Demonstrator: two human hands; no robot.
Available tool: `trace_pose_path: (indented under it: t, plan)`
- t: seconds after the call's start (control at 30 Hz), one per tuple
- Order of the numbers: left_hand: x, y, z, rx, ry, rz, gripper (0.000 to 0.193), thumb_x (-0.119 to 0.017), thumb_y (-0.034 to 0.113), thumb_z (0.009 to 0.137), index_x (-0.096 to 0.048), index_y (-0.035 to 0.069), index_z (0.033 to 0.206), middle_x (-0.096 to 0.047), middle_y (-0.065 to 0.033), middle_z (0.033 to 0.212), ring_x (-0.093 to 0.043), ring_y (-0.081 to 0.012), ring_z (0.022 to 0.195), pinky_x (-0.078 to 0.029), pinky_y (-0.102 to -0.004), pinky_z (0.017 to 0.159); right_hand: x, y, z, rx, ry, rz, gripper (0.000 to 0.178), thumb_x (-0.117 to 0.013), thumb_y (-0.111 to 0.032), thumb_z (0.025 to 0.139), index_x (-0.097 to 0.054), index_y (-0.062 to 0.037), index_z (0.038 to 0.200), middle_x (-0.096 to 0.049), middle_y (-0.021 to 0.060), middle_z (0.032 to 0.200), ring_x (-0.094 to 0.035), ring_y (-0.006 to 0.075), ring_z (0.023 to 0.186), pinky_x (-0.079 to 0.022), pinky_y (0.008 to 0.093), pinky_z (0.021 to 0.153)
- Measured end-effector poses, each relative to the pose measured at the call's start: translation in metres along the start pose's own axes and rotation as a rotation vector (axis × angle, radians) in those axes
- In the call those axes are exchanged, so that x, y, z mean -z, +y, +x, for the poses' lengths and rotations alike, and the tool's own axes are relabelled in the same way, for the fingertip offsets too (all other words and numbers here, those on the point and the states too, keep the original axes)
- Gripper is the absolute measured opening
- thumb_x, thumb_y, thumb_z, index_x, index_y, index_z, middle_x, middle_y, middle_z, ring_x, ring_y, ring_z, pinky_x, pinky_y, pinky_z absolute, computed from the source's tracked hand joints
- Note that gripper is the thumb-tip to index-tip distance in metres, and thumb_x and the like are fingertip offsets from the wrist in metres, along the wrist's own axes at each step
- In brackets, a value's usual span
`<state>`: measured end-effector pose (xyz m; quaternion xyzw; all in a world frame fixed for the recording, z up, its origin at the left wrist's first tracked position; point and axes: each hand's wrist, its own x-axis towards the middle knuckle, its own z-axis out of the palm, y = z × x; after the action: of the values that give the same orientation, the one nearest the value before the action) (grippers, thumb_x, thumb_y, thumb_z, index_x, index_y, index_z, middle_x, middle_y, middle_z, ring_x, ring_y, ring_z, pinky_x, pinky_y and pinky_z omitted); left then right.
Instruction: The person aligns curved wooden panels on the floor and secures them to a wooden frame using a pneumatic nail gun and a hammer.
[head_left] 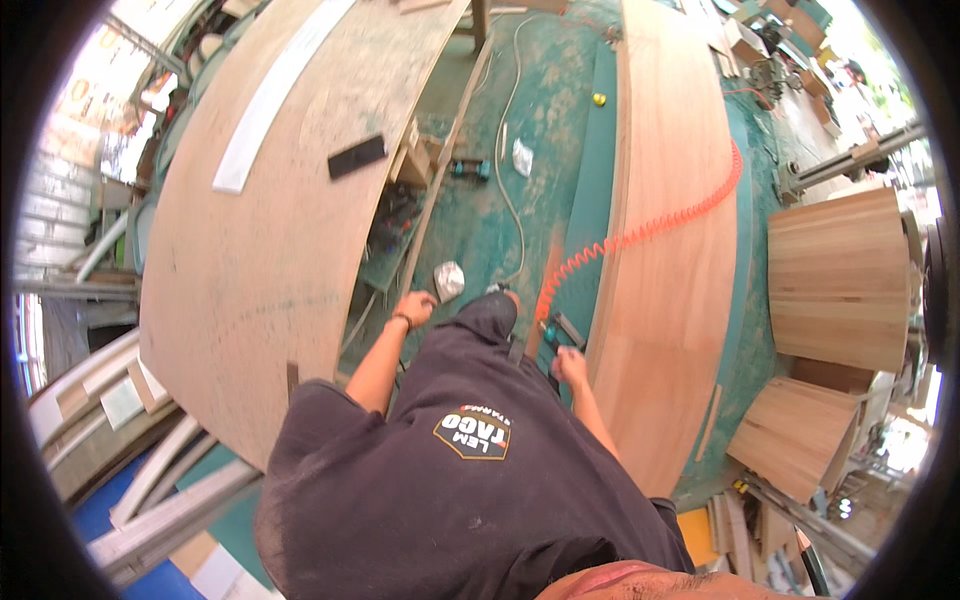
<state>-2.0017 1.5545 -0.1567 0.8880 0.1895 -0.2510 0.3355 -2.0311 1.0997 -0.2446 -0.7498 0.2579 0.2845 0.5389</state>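
My right hand is closed around the handle of a teal and black air nail gun. An orange coiled air hose runs from the tool across a long wooden panel on my right. My left hand hangs in front of the workbench edge with its fingers curled; what they hold, if anything, is too small to tell. Just beyond it is a crumpled white wad, and I cannot tell whether they touch. A large plywood worktop spans my left side.
On the worktop lie a white strip and a dark flat rectangular object. The green floor holds a pale cable, a white crumpled bag and a teal tool. Wooden panels stand at the right.
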Motion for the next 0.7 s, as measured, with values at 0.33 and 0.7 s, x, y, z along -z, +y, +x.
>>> trace_pose_path:
  t: [0.33, 0.7]
  plan:
    - [0.036, 0.043, 0.104, -0.037, -0.032, -0.06, 0.031, -0.054, 0.015, 0.086, -0.079, 0.019, 0.103, -0.075, -0.014, 0.101, -0.071, -0.0311, 0.099, -0.054, -0.0389, 0.09, 0.0, -0.042, 0.018, -0.419, 0.02, -0.104, 0.032, -0.063, -0.031, 0.096, -0.068, -0.004, 0.112, -0.071, 0.0065, 0.09, -0.066, 0.0183, 0.071, -0.052, 0.0379, 0.057]
    - [0.165, 0.16, 0.331, -0.088, -0.131, -0.095, 0.037, -0.057, 0.012, 0.083, -0.075, 0.02, 0.114, -0.072, -0.0132, 0.097, -0.068, -0.0296, 0.093, -0.053, -0.0405, 0.087, 0.047, -0.278, 0.287, -0.135, 0.088, 0.014, 0.022, -0.058, -0.026, 0.098, -0.063, -0.0046, 0.101, -0.063, 0.009, 0.068, -0.06, 0.0203, 0.051, -0.047, 0.0356, 0.039]
